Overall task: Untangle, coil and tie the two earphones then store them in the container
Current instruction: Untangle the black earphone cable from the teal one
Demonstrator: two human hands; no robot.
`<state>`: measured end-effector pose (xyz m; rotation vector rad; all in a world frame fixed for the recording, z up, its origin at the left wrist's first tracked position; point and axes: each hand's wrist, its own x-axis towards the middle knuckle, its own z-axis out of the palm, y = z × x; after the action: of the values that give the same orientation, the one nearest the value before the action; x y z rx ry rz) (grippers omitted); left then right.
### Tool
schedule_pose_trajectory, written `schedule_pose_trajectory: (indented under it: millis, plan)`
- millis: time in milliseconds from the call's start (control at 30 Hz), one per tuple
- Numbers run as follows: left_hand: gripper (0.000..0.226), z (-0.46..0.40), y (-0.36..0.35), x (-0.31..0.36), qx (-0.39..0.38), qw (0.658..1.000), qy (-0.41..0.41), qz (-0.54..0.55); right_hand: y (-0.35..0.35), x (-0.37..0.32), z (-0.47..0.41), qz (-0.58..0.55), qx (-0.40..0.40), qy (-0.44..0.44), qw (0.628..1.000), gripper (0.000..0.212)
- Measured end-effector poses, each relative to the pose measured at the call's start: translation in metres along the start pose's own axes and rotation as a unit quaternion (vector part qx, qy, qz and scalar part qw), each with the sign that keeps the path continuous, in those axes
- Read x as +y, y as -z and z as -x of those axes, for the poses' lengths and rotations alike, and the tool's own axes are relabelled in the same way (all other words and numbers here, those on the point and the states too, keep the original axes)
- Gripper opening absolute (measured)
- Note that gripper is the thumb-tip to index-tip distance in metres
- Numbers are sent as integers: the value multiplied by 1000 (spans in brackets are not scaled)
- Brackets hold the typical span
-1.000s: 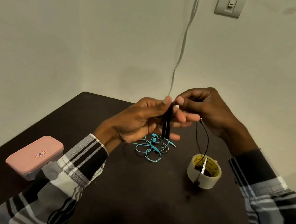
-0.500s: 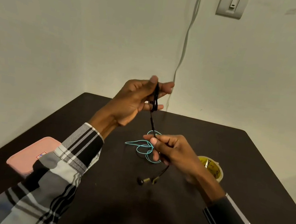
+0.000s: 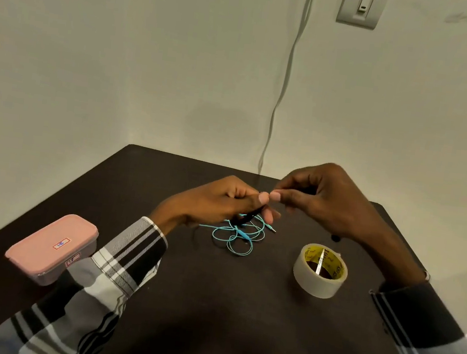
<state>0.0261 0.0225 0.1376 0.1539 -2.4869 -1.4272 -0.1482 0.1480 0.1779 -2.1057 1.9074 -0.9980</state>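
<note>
Head view: black earphone [image 3: 246, 218] bunched into a short dark bundle, held above the middle of the dark table [image 3: 209, 307], most of its cord hidden inside the fingers; one dark bit [image 3: 335, 238] showed below the right wrist, whether earbud or plug could not be told. Turquoise earphone [image 3: 237, 237] lay loose in open loops on the table toward the far edge, just under the hands, its plug [image 3: 272, 228] pointing right. Pink lidded container [image 3: 52, 248] sat closed at the left edge, partly behind the plaid sleeve [image 3: 123, 257].

Left hand [image 3: 220, 201] curled round the black bundle, thumb laid along its top. Right hand [image 3: 321, 201] raised just beside it, thumb and forefinger pinched on the cord's end, fingertips of both hands nearly touching. Roll of packing tape [image 3: 320, 270] lay flat toward the right edge, near the right forearm.
</note>
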Motion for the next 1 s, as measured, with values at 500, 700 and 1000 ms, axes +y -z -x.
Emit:
schedule_pose_trajectory:
  millis: [500, 700, 1000]
  plan:
    - [43, -2, -22, 9, 54, 877, -81, 471, -60, 9, -9, -451, 99, -131, 877, 17]
    - [42, -3, -21, 2, 115, 856, -34, 503, -80, 1, 3, -487, 101, -186, 847, 16]
    - [46, -8, -22, 0, 187, 893, 36, 407, -73, -2, 18, -491, 87, -219, 839, 36]
